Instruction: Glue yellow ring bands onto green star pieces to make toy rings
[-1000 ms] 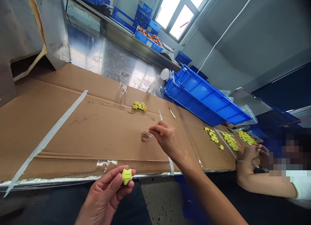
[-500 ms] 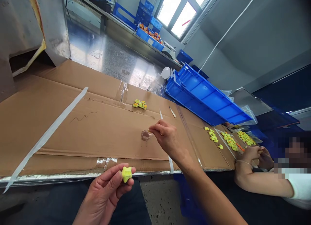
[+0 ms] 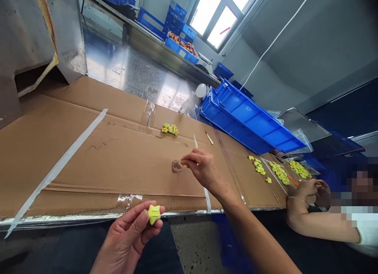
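Note:
In my left hand (image 3: 130, 230), just in front of the table edge, a small yellow-green star-shaped piece (image 3: 154, 215) is pinched between thumb and fingers. A recessed slot shows on its face. My right hand (image 3: 201, 165) is closed in a pinch over the cardboard, with a small pale thing at its fingertips that I cannot make out. Those fingertips are at the edge of a round brownish patch (image 3: 176, 167), wet-looking, on the cardboard (image 3: 132, 155). Beyond it lies a small group of yellow-green pieces with orange parts (image 3: 170, 129).
A thin pen-like tool (image 3: 209, 137) lies past my right hand. Blue crates (image 3: 248, 112) stand at the back right. Yellow pieces (image 3: 279, 173) lie in groups at the right, beside a co-worker's hands (image 3: 313, 189). A metal housing (image 3: 67, 33) rises at the left.
The star-shaped piece has tilted slightly in my left hand. My right hand stays at the brownish patch. The whole view has shifted slightly.

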`<state>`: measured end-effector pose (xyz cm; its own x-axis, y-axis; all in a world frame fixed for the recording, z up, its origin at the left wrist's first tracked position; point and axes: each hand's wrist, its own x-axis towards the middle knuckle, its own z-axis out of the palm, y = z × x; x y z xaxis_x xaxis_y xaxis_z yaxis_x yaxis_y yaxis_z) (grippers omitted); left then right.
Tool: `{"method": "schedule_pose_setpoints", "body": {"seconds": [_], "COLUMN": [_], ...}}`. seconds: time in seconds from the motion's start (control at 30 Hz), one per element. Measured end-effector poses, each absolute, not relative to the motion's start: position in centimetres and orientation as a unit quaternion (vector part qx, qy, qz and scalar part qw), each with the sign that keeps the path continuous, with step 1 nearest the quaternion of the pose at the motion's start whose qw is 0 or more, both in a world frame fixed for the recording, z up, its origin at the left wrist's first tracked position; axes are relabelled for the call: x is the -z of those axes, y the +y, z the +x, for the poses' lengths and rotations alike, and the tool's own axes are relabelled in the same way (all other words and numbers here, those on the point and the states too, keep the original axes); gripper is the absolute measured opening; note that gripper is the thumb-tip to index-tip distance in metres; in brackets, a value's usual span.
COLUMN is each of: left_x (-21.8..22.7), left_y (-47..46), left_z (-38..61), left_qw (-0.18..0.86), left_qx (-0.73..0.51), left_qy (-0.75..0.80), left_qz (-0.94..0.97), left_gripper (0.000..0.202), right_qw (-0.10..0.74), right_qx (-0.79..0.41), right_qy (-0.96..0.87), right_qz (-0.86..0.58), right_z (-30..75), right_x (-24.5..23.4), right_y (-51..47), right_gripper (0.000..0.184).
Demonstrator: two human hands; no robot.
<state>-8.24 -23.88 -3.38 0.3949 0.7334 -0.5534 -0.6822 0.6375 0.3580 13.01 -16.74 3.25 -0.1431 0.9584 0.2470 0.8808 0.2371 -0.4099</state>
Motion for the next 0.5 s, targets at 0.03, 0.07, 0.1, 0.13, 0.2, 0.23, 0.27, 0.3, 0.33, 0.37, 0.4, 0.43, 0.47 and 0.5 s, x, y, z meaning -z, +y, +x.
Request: {"method": "schedule_pose_setpoints", "body": {"seconds": [0.03,0.07,0.1,0.13,0.2,0.23,0.27,0.3,0.33,0.37,0.4,0.43,0.47,0.5], "left_x": [3.3,3.2,3.0,2.9,2.7,2.6,2.6,2.7,2.8,2.9,3.1,3.2,3.2,3.2], "left_y": [-23.8,-23.8,-23.8,-23.8,-23.8,-23.8,-23.8,-23.8,-23.7,-23.6,-23.5,-23.4,-23.4,-23.3], "left_z": [-8.2,-8.2,-8.2,-8.1,-8.1,-8.1,-8.1,-8.1,-8.1,-8.1,-8.1,-8.1,-8.0,-7.9], "left_qw": [0.833,0.832,0.831,0.83,0.828,0.826,0.825,0.825,0.827,0.829,0.833,0.837,0.84,0.842], "left_qx": [-0.424,-0.424,-0.424,-0.424,-0.425,-0.426,-0.427,-0.425,-0.42,-0.417,-0.412,-0.407,-0.404,-0.404], "left_qy": [0.353,0.356,0.359,0.361,0.365,0.368,0.37,0.372,0.373,0.372,0.369,0.366,0.361,0.356], "left_qz": [0.038,0.038,0.038,0.037,0.034,0.032,0.03,0.026,0.022,0.02,0.018,0.017,0.016,0.017], "left_gripper": [0.032,0.033,0.034,0.035,0.036,0.037,0.037,0.037,0.038,0.038,0.038,0.038,0.038,0.037], "right_qw": [0.241,0.251,0.262,0.274,0.301,0.315,0.33,0.346,0.361,0.376,0.391,0.404,0.415,0.425], "right_qx": [-0.102,-0.123,-0.146,-0.171,-0.225,-0.253,-0.279,-0.304,-0.326,-0.347,-0.367,-0.385,-0.402,-0.418], "right_qy": [-0.744,-0.735,-0.723,-0.71,-0.677,-0.659,-0.641,-0.622,-0.605,-0.588,-0.571,-0.556,-0.541,-0.527], "right_qz": [-0.615,-0.618,-0.622,-0.626,-0.633,-0.635,-0.635,-0.633,-0.63,-0.626,-0.622,-0.616,-0.611,-0.605], "right_z": [13.0,13.0,13.0,13.1,13.3,13.4,13.5,13.6,13.8,13.9,14.0,14.1,14.2,14.3], "right_x": [-3.5,-3.9,-4.2,-4.5,-5.2,-5.6,-5.9,-6.2,-6.4,-6.7,-6.8,-7.0,-7.1,-7.1], "right_y": [-16.8,-16.8,-16.8,-16.8,-16.9,-17.0,-17.0,-17.1,-17.2,-17.3,-17.4,-17.6,-17.8,-18.1], "right_gripper": [0.019,0.018,0.016,0.014,0.009,0.009,0.011,0.013,0.015,0.017,0.018,0.019,0.019,0.019]}}
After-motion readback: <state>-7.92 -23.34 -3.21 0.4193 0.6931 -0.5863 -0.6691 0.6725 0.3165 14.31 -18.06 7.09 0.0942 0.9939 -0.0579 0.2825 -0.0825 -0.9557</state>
